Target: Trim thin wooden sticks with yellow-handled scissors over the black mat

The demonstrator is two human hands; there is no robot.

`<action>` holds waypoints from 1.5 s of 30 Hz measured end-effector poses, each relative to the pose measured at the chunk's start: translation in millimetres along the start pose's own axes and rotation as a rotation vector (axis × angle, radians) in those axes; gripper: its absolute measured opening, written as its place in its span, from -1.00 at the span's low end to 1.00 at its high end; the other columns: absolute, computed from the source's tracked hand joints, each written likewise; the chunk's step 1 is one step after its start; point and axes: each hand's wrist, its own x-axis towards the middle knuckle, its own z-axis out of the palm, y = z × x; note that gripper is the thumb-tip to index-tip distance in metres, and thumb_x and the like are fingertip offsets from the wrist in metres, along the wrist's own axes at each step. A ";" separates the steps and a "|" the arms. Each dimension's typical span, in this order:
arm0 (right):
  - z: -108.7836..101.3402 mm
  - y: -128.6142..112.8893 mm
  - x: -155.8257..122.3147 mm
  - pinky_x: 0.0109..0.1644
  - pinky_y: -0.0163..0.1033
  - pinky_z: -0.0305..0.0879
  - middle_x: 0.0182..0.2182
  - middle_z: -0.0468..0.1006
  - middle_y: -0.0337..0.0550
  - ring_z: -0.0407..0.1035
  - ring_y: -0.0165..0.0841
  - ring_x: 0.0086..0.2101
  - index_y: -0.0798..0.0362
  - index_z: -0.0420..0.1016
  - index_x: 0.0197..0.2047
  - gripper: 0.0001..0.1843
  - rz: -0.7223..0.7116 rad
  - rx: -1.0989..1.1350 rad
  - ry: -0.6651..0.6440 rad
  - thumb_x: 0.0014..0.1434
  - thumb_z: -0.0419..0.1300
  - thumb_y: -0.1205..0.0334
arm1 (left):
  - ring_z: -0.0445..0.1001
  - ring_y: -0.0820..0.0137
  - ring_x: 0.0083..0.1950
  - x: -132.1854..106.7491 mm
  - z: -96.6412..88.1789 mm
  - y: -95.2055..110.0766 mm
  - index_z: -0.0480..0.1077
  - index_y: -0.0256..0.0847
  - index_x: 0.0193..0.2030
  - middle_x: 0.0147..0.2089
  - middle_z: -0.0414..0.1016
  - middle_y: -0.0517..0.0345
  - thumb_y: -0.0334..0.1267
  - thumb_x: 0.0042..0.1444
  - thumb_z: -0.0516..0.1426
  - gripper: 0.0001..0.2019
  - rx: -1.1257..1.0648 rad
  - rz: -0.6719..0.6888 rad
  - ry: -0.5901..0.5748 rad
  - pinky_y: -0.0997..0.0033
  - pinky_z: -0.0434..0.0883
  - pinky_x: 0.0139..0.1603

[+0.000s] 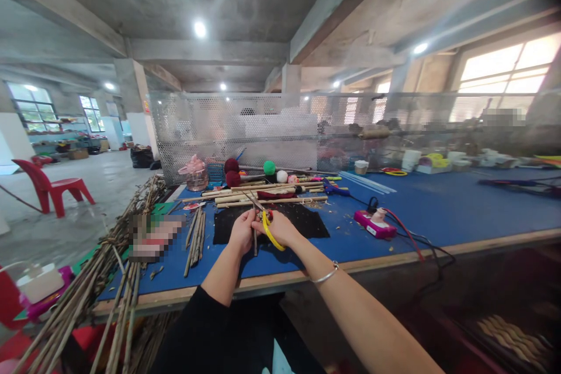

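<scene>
My left hand [242,230] is closed around a thin stick [255,243], which points down toward the table's front edge. Close beside it, my right hand [280,228] grips yellow-handled scissors [272,235], their blades pointing up and to the left near the top of the stick. Both hands are over a black cloth [307,221] spread on the blue table. Beyond them lie several long pale sticks [280,201] in a row. Left of the cloth rests a small group of cut sticks [197,239]. My fingers partly hide the stick and the scissor handles.
Long dry branches [100,263] lean across the table's left end. At the back are balls of yarn [269,168] and a clear jar [196,179]. A blue glue gun [335,188] and a pink power strip [375,224] with cables sit to the right. A red chair [55,186] stands left.
</scene>
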 end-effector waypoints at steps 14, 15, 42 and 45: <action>9.9 2.0 -0.3 -0.29 -0.29 0.21 -0.27 0.49 -0.04 0.39 -0.23 -0.26 0.03 0.38 -0.17 -0.41 0.041 -0.057 0.022 -0.07 0.03 -0.28 | 0.26 0.56 -0.61 2.1 -2.3 -2.8 0.42 -0.32 -0.25 -0.55 0.36 0.17 -0.10 -0.16 0.18 -0.64 0.160 0.023 0.095 0.56 0.23 -0.62; 10.7 2.9 0.3 -0.28 -0.30 0.20 -0.27 0.49 -0.04 0.39 -0.24 -0.25 0.04 0.38 -0.17 -0.42 0.034 -0.050 0.023 -0.06 0.03 -0.27 | 0.27 0.55 -0.61 2.5 -2.6 -3.1 0.42 -0.33 -0.25 -0.53 0.37 0.16 -0.10 -0.16 0.18 -0.64 0.162 0.024 0.103 0.55 0.25 -0.61; 5.0 2.1 0.4 -0.28 -0.24 0.21 -0.25 0.47 0.08 0.38 -0.16 -0.23 0.11 0.31 -0.15 -0.29 0.090 -0.157 0.084 -0.16 0.07 -0.33 | 0.38 0.49 -0.48 -3.2 1.7 -1.6 0.42 -0.24 -0.12 -0.35 0.47 0.07 -0.17 -0.17 0.21 -0.59 0.205 0.009 0.036 0.48 0.36 -0.49; 5.0 3.8 1.7 -0.31 -0.27 0.21 -0.26 0.48 0.06 0.39 -0.17 -0.24 0.10 0.35 -0.17 -0.31 0.078 -0.124 0.057 -0.15 0.06 -0.33 | 0.37 0.51 -0.50 -4.0 2.3 -0.2 0.42 -0.24 -0.13 -0.38 0.47 0.10 -0.17 -0.18 0.21 -0.60 0.215 0.008 0.043 0.50 0.35 -0.51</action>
